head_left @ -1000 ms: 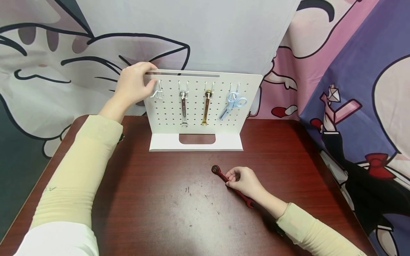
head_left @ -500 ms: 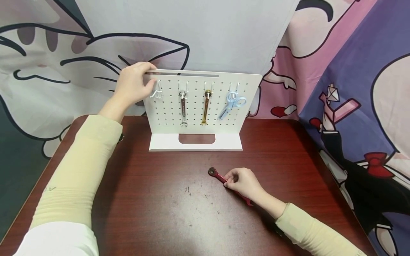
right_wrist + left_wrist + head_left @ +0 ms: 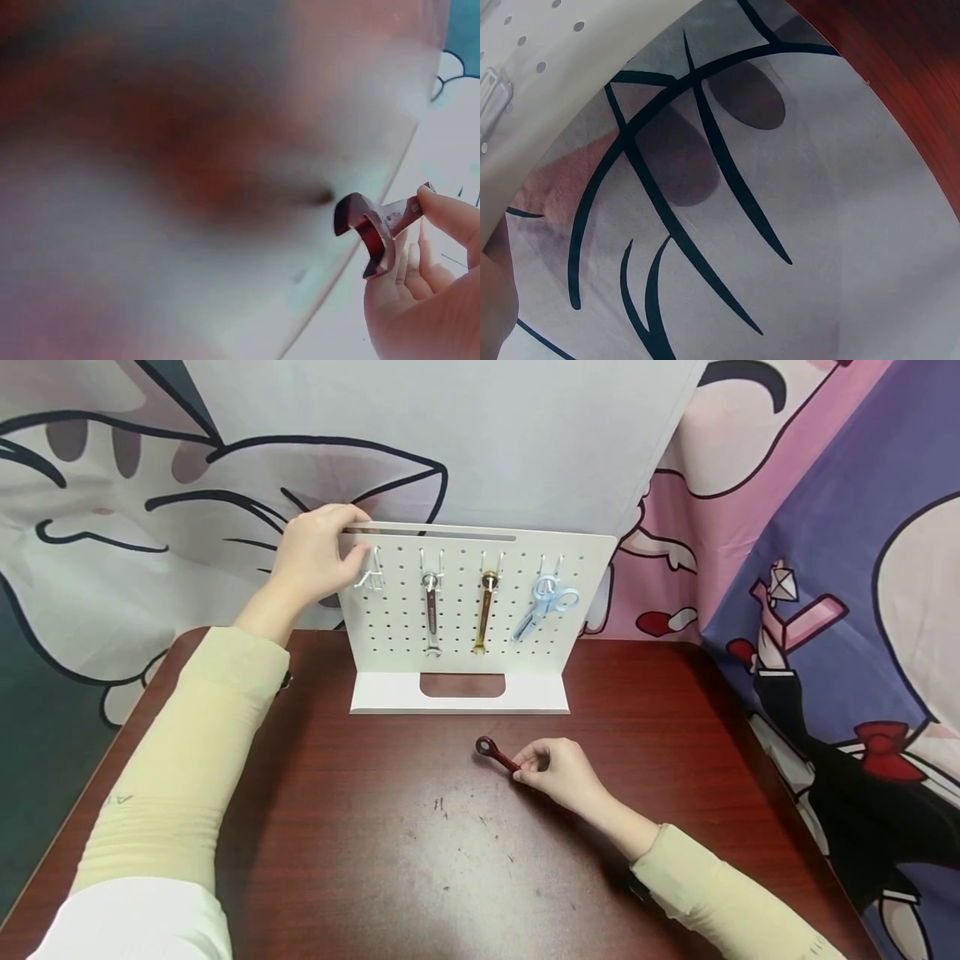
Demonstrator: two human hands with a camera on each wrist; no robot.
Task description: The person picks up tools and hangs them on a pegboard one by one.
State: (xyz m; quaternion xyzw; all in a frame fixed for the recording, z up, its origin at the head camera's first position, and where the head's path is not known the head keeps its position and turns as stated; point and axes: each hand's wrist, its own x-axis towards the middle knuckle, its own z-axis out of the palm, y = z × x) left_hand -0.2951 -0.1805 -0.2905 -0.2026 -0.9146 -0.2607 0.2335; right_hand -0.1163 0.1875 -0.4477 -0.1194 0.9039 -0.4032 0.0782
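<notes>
My left hand (image 3: 311,556) grips the upper left corner of a white pegboard stand (image 3: 457,618), thumb on the front face. In the left wrist view, part of that hand (image 3: 496,307) shows beside the board's edge. My right hand (image 3: 566,777) pinches a dark red combination wrench (image 3: 502,757) between thumb and fingers, over the table in front of the stand. Its ring end points toward the board at upper left. The right wrist view shows the wrench's open end (image 3: 384,232) near my palm; in the head view that end is hidden behind the hand.
On the board hang a silver wrench (image 3: 431,610), a gold-coloured wrench (image 3: 484,610) and light blue scissors (image 3: 546,603). A white hook (image 3: 372,578) at left holds nothing. The dark red table (image 3: 375,860) meets cartoon-print cloth (image 3: 825,527) at the back and right.
My right hand has lifted the wrench and moved it left and toward the board. The left hand stays on the board's corner.
</notes>
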